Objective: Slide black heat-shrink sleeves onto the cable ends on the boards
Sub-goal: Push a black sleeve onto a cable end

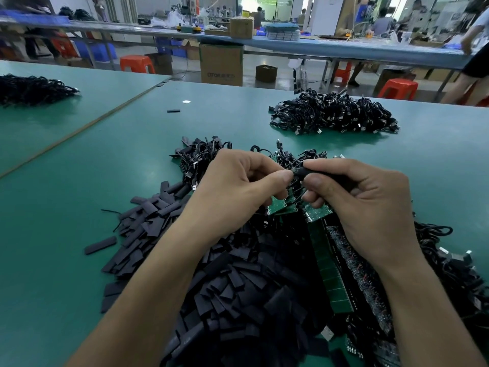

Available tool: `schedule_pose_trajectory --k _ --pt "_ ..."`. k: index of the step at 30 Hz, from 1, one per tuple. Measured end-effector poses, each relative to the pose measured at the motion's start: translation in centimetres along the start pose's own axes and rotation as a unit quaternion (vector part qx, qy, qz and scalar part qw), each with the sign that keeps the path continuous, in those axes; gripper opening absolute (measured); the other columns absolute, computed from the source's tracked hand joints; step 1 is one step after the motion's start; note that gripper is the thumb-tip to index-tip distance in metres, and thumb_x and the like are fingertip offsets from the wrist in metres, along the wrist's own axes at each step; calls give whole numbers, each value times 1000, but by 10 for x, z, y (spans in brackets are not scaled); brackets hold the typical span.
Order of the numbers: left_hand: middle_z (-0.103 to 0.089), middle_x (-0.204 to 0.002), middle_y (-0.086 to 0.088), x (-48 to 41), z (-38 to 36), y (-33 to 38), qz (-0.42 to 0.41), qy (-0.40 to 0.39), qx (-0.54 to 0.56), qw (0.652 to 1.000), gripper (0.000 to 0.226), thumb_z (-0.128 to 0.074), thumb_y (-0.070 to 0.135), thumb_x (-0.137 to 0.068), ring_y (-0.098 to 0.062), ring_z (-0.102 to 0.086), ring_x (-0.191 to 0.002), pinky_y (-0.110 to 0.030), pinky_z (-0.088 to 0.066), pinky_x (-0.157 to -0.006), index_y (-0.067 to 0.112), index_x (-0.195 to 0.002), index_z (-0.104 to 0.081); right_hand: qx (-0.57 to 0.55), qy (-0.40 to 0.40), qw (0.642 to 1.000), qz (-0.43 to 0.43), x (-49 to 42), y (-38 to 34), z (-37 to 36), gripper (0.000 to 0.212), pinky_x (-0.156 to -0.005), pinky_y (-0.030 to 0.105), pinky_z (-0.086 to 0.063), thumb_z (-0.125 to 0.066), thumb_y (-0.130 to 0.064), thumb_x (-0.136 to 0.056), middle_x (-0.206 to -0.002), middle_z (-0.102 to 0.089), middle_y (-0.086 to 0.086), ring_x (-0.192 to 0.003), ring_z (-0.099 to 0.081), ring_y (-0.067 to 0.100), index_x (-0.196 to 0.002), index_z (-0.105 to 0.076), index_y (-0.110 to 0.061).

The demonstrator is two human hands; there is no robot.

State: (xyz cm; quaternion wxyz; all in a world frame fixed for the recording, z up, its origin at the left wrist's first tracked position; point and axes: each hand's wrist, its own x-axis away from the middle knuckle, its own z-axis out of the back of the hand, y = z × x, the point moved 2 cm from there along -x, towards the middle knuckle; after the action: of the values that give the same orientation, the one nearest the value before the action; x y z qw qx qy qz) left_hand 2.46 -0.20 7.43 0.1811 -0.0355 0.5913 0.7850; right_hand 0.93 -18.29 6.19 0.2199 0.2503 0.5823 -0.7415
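Observation:
My right hand (362,205) pinches a black heat-shrink sleeve (311,172) between thumb and forefinger. My left hand (238,189) pinches a cable end (291,171) right at the sleeve's mouth, and the two touch. Below my fingers lie green boards (280,206) with black cables attached, and a long green board strip (330,268) runs toward me. A big heap of loose black sleeves (232,282) lies under my forearms.
A pile of black cables (333,112) lies at the back right of the green table (79,207), another pile of black cables (31,88) at the far left. One stray sleeve (173,111) lies mid-table. Red stools, cardboard boxes and people stand beyond.

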Motion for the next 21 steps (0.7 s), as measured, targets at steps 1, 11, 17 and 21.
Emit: schedule_pose_trajectory --k 1,11,17,21 --pt "-73 -68 3 0 0 0 -2 -1 -1 1000 15 -71 19 -92 -4 -61 -57 -16 -48 -58 14 -79 -75 -2 1 1000 -1 0 0 0 17 -63 21 -56 -72 -19 -86 -76 -74 -2 -64 -71 16 -100 -73 -29" --pt "-75 -70 3 0 0 0 -12 -13 -10 1000 11 -71 16 -91 -6 -63 -60 -20 -53 -61 15 -81 -76 -59 7 997 -49 -1 0 -1 12 -57 22 -55 -71 -19 -83 -75 -74 3 -59 -69 15 -94 -74 -20" --pt "-74 -68 4 0 0 0 -11 -16 -27 999 12 -71 18 -91 -7 -64 -59 -22 -54 -60 17 -80 -75 -40 -7 998 -43 1 -1 -4 17 -61 21 -56 -73 -17 -83 -80 -76 1 -63 -70 15 -99 -74 -21" --pt "-75 -70 5 0 -1 0 -8 -18 -25 999 12 -70 19 -92 -7 -64 -60 -25 -56 -62 17 -81 -76 -31 0 999 -39 1 -3 -6 20 -61 20 -55 -73 -20 -82 -80 -76 -4 -63 -70 13 -101 -73 -24"
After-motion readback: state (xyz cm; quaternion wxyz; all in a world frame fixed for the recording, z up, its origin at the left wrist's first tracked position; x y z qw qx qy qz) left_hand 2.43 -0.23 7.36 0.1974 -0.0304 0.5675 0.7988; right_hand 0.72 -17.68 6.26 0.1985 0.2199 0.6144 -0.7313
